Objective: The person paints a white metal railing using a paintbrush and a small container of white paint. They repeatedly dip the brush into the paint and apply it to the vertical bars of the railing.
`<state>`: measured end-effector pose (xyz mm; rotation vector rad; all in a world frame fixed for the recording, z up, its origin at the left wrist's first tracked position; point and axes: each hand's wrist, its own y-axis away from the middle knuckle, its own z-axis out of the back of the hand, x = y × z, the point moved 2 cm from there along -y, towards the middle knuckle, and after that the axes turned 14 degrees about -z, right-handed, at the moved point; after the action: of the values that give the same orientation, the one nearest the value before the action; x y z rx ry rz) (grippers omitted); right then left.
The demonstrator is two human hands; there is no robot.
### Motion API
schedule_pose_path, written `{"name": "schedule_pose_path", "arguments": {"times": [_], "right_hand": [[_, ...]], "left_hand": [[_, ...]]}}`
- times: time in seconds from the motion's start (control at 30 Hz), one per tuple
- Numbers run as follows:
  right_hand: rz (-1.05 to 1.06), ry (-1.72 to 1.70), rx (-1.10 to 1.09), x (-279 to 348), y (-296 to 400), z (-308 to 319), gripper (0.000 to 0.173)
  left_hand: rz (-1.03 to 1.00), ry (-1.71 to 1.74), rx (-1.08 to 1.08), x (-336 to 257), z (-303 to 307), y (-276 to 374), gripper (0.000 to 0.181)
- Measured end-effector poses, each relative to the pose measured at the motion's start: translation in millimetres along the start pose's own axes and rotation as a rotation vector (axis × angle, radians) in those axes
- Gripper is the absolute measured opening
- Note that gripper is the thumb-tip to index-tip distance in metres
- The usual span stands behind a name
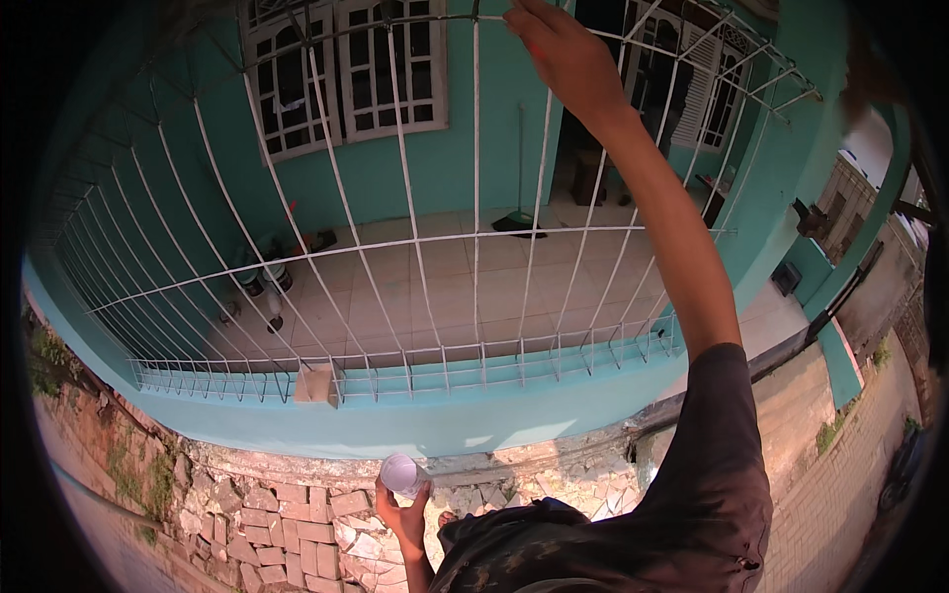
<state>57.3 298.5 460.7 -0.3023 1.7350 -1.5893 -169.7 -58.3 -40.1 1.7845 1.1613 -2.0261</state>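
Note:
Down low, my left hand (404, 519) grips a white plastic cup (401, 475) by its sides, mouth upward. My right hand (567, 63) is raised to the top rail of a metal window grille (477, 170), fingers closed together. The top edge of the view cuts off its fingertips, so whatever it may hold is hidden. A reddish mark shows on this hand. Most of the grille's bars are white, while the top rail and the upper bar ends on the left look dark.
A brown block (315, 384) sits on the turquoise ledge (296, 422) at the grille's foot. Behind the bars are a broom (520, 221), several paint cans (276, 276) and a tiled porch floor (437, 285). Broken paving (296, 537) lies below the wall.

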Motion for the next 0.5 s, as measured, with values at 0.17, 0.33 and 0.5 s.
{"name": "schedule_pose_path", "arguments": {"times": [0.17,0.33,0.5], "right_hand": [[0.007,-0.013,-0.046,-7,-16,-2,0.022],[-0.031,-0.022,0.043,-7,-3,-7,0.022],[-0.090,0.020,-0.089,-5,-7,6,0.022]], "left_hand": [[-0.005,-0.018,0.021,3,0,0,0.067],[-0.015,-0.030,0.026,-6,-7,-1,0.066],[0.016,-0.030,0.068,0,-3,3,0.076]]}}
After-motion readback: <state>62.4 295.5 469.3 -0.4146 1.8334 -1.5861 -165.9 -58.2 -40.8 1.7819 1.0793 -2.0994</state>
